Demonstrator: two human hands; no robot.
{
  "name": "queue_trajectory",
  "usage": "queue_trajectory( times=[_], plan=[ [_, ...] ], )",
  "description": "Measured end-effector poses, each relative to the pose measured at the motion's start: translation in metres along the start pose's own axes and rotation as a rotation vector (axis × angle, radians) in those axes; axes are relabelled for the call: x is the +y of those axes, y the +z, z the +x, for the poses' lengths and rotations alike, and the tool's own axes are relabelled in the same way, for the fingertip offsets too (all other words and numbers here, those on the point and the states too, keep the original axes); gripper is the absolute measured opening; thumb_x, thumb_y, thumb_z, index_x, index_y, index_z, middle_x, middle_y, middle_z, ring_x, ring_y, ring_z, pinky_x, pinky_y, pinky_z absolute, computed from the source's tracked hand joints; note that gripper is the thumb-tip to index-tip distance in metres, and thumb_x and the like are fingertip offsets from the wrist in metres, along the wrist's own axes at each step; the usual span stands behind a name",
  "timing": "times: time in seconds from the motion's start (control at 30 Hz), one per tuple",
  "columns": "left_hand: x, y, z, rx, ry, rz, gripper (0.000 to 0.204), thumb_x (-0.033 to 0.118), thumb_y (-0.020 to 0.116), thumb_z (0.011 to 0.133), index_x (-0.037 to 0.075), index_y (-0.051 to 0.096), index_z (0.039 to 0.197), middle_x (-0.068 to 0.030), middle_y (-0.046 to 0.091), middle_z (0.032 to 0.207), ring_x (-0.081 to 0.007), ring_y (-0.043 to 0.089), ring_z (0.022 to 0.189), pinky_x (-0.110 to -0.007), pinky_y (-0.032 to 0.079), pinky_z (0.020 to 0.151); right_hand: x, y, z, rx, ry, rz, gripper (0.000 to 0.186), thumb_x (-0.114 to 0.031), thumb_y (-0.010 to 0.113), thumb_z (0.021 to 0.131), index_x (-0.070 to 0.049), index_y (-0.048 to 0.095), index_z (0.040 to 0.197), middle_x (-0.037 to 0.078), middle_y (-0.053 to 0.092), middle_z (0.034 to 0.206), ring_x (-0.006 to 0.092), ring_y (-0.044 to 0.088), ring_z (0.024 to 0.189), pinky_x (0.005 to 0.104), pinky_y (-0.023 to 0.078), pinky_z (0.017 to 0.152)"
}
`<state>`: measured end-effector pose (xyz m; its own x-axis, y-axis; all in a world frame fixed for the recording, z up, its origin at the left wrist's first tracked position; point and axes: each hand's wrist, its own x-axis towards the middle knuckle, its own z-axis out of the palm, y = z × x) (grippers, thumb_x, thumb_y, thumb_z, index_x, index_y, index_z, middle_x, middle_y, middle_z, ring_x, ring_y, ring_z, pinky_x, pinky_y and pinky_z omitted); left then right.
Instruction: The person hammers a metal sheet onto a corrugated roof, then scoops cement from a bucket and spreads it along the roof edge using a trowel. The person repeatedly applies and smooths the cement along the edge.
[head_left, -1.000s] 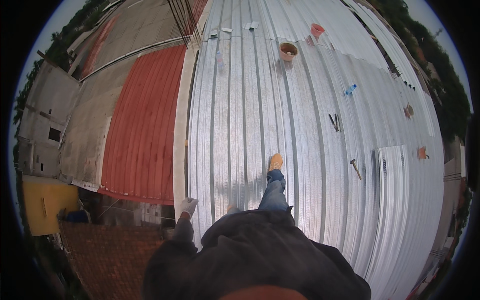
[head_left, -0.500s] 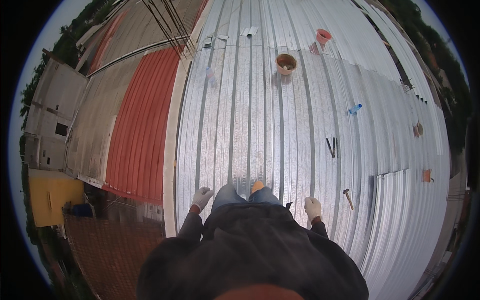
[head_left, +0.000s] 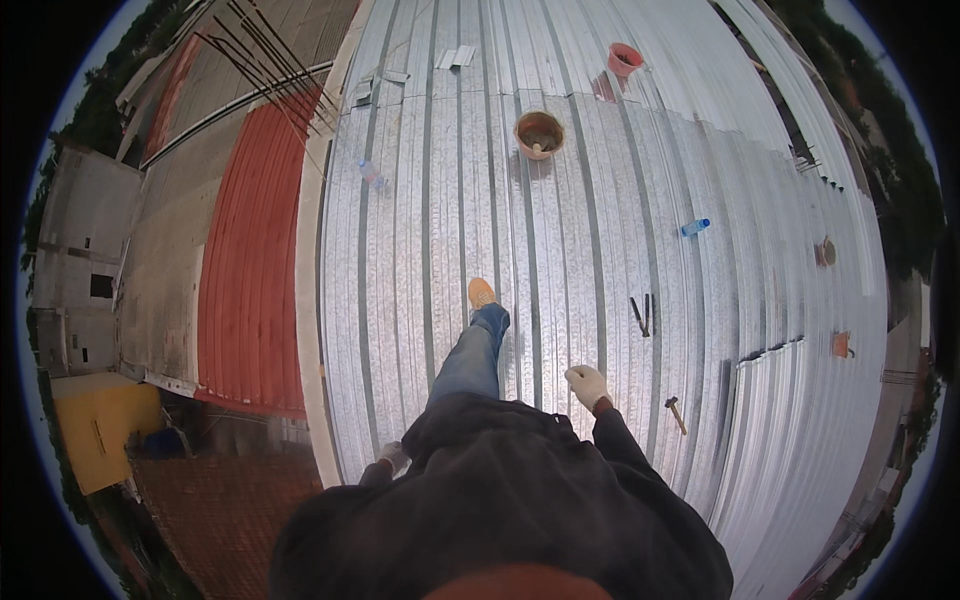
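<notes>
My right hand [head_left: 587,385], in a pale work glove, hangs in front of me over the corrugated metal roof [head_left: 560,300]. Its fingers are curled in, and nothing shows in them. Close to my left side is my left hand [head_left: 394,457], also gloved; its fingers are mostly hidden by my dark jacket. Neither hand touches a tool. To the right of my right hand lie a hammer [head_left: 677,415] with a wooden handle and a dark long-handled cutting tool [head_left: 641,315] with its handles spread. My left leg in jeans is stretched forward, ending in a tan shoe [head_left: 481,292].
Ahead stand an orange bucket [head_left: 539,150] with something inside and a red bucket [head_left: 625,62]. A blue bottle [head_left: 695,227] and a clear bottle [head_left: 371,174] lie on the roof. Stacked sheets [head_left: 770,430] are at right. The roof ends left at a pale ledge [head_left: 309,300]; bare rods [head_left: 270,60] stick out beyond.
I have stepped forward, one leg now extended. My right hand has swung forward and inward, while my left hand has swung back beside my body. The buckets and tools appear nearer.
</notes>
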<state>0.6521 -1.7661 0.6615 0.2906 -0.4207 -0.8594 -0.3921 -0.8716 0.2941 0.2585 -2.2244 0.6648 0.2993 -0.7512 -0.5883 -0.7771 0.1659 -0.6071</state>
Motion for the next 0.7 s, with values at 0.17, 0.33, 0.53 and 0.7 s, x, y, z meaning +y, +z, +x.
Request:
queue_trajectory(
  times=[0.17,0.33,0.53,0.7],
  plan=[
    [0.096,-0.083,0.094,0.054,-0.040,-0.312,0.047,0.040,0.080,0.100,0.001,0.081,0.128,-0.0152,0.085,0.114,-0.0238,0.080,0.106,-0.042,0.062,0.090,-0.022,-0.030,0.024,-0.108,0.161,-0.102,0.042,-0.036,0.073,0.103,0.002,0.086,0.117,0.014,0.084,0.096,0.0214,0.078,0.081,0.0399,0.062,0.074],
    [0.247,-0.238,0.202,0.188,0.113,-0.602,0.053,0.036,0.084,0.100,-0.004,0.077,0.134,-0.0082,0.081,0.118,-0.0202,0.075,0.106,-0.036,0.059,0.095,-0.048,-0.085,0.086,0.018,0.225,0.001,0.044,-0.037,0.072,0.104,0.002,0.083,0.122,0.014,0.083,0.096,0.0222,0.078,0.080,0.0402,0.062,0.076],
    [0.378,-0.400,0.263,0.429,0.260,-0.824,0.054,0.036,0.085,0.101,-0.002,0.075,0.138,-0.0061,0.079,0.120,-0.0176,0.072,0.110,-0.034,0.056,0.100,-0.133,-0.140,0.196,0.055,0.254,0.091,0.045,-0.038,0.073,0.105,0.005,0.081,0.116,0.012,0.080,0.094,0.0201,0.077,0.081,0.0386,0.061,0.074],
    [0.427,-0.414,0.341,0.482,0.195,-0.710,0.058,0.036,0.085,0.102,-0.002,0.072,0.143,-0.0089,0.078,0.124,-0.0186,0.072,0.111,-0.034,0.056,0.100,-0.203,-0.169,0.363,0.029,0.238,0.283,0.051,-0.045,0.069,0.111,0.005,0.077,0.121,0.006,0.074,0.095,0.0147,0.070,0.077,0.0342,0.057,0.069]
  ],
)
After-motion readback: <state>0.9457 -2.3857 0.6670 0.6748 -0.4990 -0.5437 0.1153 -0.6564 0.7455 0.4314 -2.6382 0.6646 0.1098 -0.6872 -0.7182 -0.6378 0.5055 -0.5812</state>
